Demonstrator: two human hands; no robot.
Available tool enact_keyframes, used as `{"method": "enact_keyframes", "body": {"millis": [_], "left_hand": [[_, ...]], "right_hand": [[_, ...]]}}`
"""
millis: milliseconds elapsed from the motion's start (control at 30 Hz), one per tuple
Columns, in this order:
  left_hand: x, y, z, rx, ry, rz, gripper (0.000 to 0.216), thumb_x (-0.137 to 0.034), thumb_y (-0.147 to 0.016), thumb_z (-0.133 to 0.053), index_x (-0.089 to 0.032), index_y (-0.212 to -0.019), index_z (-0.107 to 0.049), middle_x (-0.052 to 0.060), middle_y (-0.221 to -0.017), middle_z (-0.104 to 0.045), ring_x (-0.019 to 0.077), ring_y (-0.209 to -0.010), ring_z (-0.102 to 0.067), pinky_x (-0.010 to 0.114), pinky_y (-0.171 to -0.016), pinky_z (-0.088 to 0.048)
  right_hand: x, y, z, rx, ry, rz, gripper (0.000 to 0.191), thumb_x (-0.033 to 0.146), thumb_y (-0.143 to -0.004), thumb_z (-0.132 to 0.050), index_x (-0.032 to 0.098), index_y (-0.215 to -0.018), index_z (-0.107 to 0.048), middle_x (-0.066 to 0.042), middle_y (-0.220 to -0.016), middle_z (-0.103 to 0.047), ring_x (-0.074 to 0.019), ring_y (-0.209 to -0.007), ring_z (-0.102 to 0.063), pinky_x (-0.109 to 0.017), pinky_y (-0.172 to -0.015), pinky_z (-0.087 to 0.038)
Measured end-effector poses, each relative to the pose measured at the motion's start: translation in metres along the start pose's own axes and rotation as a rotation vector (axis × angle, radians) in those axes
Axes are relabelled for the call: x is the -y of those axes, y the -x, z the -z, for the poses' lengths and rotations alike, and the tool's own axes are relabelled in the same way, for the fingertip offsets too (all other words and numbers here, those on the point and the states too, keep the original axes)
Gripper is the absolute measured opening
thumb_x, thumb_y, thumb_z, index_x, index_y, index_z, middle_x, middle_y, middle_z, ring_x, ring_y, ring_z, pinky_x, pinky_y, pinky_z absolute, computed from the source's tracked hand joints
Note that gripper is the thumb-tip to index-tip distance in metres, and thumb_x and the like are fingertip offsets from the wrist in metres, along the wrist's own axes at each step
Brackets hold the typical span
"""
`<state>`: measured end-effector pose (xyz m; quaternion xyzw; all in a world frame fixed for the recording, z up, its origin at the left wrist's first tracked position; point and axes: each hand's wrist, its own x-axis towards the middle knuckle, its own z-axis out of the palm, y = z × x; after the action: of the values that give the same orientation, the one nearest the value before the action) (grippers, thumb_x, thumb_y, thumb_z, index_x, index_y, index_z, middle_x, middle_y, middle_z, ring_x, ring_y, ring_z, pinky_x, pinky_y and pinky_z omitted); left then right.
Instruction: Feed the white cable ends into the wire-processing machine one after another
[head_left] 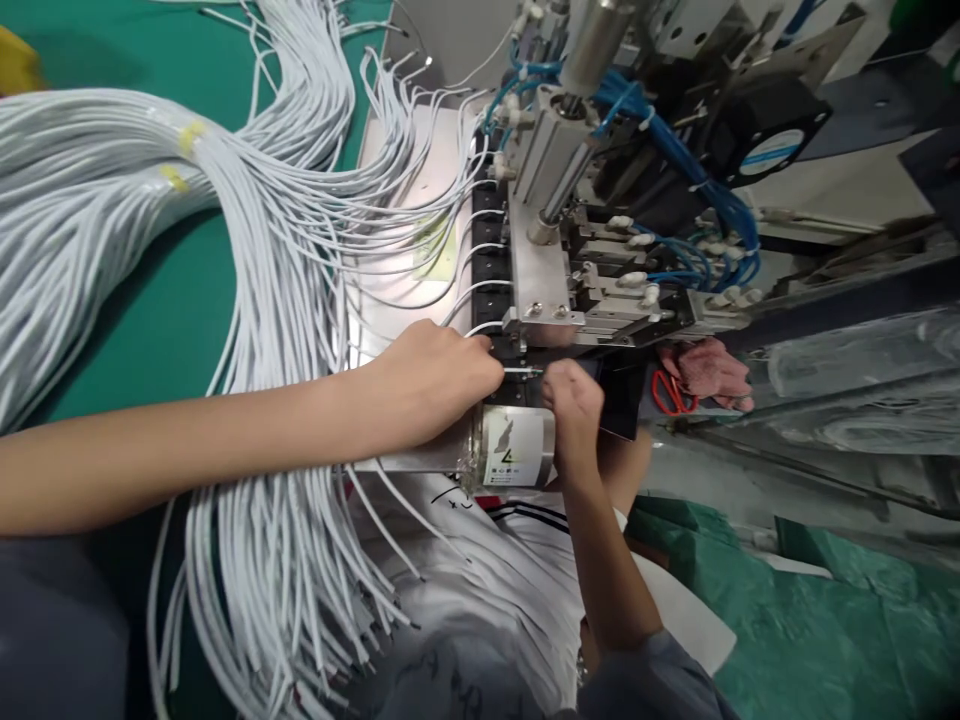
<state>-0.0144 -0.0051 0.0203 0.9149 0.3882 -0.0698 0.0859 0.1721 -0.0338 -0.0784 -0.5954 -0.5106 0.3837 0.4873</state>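
My left hand (439, 375) reaches in from the left with its fingers pinched on the end of a thin white cable (480, 330) at the front of a machine. My right hand (574, 400) comes up from below, closed in a pinch beside the small metal tip (523, 371) that shows between the two hands. Both hands sit just under the machine's black fixture row (491, 265), where several white cables are seated. A clear plastic container with a white label (517, 448) lies right below the hands.
A big bundle of white cables (112, 200) fans over the green table (172, 320) at left, loose ends hanging toward me. The machine (600, 180) has a metal cylinder, blue air hoses and a fan. Red-handled scissors (670, 392) and a pink cloth (709, 368) lie at right.
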Motion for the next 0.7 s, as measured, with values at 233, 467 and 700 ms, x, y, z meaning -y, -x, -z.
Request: {"method": "enact_keyframes", "body": {"millis": [233, 467, 700], "left_hand": [[0.008, -0.005, -0.005, -0.115, -0.083, 0.083, 0.030, 0.002, -0.082, -0.041, -0.009, -0.089, -0.069, 0.015, -0.081, -0.067, 0.0213, -0.070, -0.065, 0.029, -0.053, -0.037], [-0.016, 0.005, -0.008, -0.126, 0.673, -0.536, 0.031, -0.036, -0.096, -0.050, -0.012, -0.096, -0.070, 0.010, -0.093, -0.069, 0.0162, -0.083, -0.064, 0.026, -0.068, -0.046], [-0.020, 0.004, -0.022, -0.055, 1.114, -0.464, 0.025, -0.036, -0.084, -0.067, -0.012, -0.090, -0.071, 0.007, -0.090, -0.067, 0.0089, -0.066, -0.058, 0.019, -0.058, -0.044]], "right_hand": [[0.039, 0.106, -0.015, 0.119, 0.455, 0.391, 0.009, 0.024, -0.087, -0.060, 0.018, -0.090, -0.067, -0.002, -0.070, -0.069, -0.0147, -0.057, -0.062, -0.025, -0.057, -0.047], [0.045, 0.118, -0.020, 0.644, 0.447, 0.162, 0.019, 0.018, -0.091, -0.049, 0.020, -0.087, -0.068, -0.003, -0.070, -0.070, -0.0193, -0.062, -0.065, -0.028, -0.058, -0.048], [0.060, 0.094, 0.040, 0.174, 0.021, 0.183, 0.014, 0.010, -0.079, -0.069, 0.023, -0.084, -0.069, 0.000, -0.077, -0.066, -0.0145, -0.068, -0.062, -0.025, -0.062, -0.050]]}}
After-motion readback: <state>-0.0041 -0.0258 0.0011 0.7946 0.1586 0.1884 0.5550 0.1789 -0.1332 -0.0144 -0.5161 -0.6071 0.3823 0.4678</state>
